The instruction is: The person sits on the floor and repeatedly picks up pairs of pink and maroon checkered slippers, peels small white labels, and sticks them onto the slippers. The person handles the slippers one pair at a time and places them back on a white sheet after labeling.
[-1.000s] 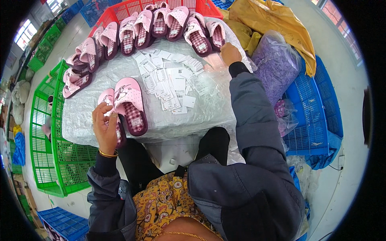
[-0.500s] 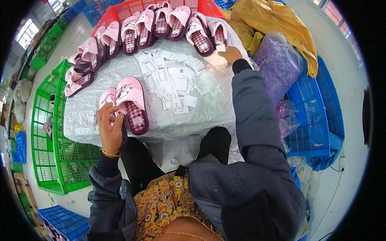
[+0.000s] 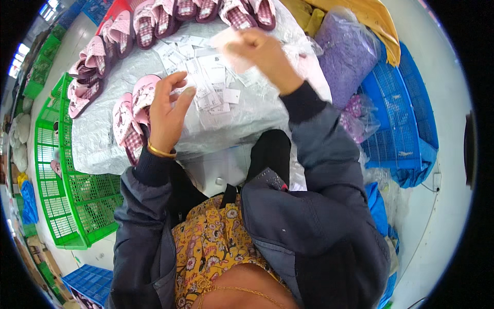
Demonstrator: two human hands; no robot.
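Observation:
My right hand (image 3: 265, 56) pinches a pale pink slip (image 3: 222, 38), blurred by motion, above the far middle of the plastic-wrapped work surface (image 3: 108, 147). My left hand (image 3: 169, 110) hovers nearer to me with thumb and fingers apart, holding nothing. Beside and partly behind it lies a pair of pink slippers with checked dark-red insoles, the left slipper (image 3: 124, 118) and the right slipper (image 3: 145, 92), the latter partly hidden by my hand. Between my hands, white printed tags (image 3: 208, 77) are spread in a loose pile.
More pink slippers (image 3: 119, 33) stand in a curved row along the far and left edges. Green crates (image 3: 77, 206) stand on the left, a blue crate (image 3: 393, 118) on the right. A bagged purple bundle (image 3: 347, 54) and yellow cloth (image 3: 370, 18) lie at the far right.
My right hand has moved left and toward me from the far slippers, carrying the pink slip. My left hand has let go of the near slippers and moved right. The view has shifted.

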